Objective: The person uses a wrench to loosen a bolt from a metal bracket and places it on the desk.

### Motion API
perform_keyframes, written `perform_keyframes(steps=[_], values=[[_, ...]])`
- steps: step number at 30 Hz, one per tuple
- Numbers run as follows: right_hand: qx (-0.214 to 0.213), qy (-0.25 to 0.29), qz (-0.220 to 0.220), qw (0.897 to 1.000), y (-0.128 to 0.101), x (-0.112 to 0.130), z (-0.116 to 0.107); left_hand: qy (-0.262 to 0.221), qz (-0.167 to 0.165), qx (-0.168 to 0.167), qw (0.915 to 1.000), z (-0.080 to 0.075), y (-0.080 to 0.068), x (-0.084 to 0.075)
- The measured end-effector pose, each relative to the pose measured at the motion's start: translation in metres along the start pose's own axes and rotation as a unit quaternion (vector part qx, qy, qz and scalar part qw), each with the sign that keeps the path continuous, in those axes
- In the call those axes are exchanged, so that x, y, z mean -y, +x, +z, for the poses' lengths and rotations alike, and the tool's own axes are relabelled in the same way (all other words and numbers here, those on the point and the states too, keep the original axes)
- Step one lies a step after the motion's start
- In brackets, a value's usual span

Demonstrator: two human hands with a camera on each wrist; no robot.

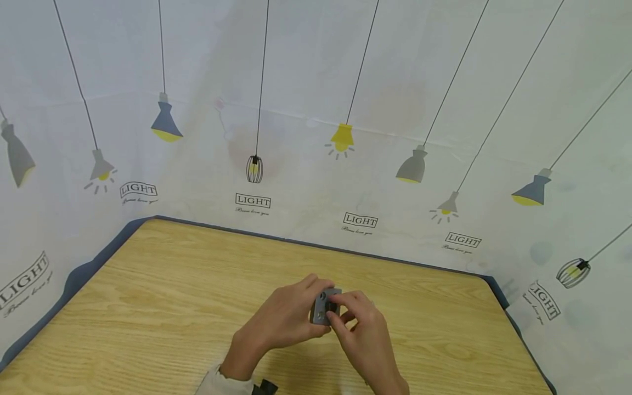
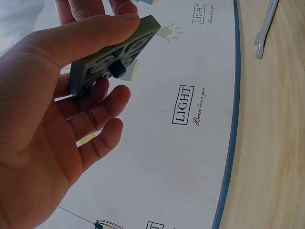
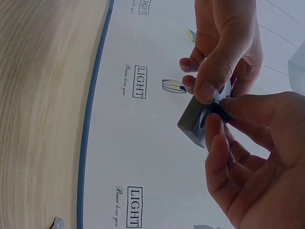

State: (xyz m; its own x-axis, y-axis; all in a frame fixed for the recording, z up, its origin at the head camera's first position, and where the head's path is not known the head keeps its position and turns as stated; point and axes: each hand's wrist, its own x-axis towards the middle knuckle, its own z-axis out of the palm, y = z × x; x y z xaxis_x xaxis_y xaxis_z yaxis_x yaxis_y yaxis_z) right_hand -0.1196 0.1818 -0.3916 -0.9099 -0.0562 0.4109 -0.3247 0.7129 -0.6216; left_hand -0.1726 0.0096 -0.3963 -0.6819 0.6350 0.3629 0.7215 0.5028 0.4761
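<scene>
1. The left hand (image 1: 291,312), partly curled, is gripping a grey holed block (image 1: 319,306) above the wooden tabletop (image 1: 197,285).
2. The right hand (image 1: 366,327), nearly closed, is pinching a dark piece (image 1: 332,308) at the block's face.

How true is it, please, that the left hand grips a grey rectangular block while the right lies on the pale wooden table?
The right hand isn't on the table: the right wrist view shows it pinching a small black part on the block.
</scene>
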Motion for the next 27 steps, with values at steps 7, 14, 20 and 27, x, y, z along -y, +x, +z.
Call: perform_keyframes(steps=[7, 14, 20, 27], values=[[-0.001, -0.003, -0.006, 1.0, -0.0005, -0.0001, 0.0007, 0.002, 0.001, -0.001, 1.0, 0.0, 0.0, 0.0005], [-0.004, -0.007, -0.013, 1.0, -0.0007, -0.001, 0.0014, 0.006, 0.005, -0.004, 1.0, 0.0004, 0.0001, 0.0009], [-0.005, -0.014, -0.017, 1.0, -0.0007, -0.0005, 0.0016, 0.012, 0.008, -0.008, 0.9999, 0.0003, 0.0, 0.0011], [-0.009, -0.02, -0.031, 0.999, -0.0007, -0.0002, 0.0023, 0.013, 0.008, -0.005, 0.9999, -0.0008, -0.0005, 0.0004]])
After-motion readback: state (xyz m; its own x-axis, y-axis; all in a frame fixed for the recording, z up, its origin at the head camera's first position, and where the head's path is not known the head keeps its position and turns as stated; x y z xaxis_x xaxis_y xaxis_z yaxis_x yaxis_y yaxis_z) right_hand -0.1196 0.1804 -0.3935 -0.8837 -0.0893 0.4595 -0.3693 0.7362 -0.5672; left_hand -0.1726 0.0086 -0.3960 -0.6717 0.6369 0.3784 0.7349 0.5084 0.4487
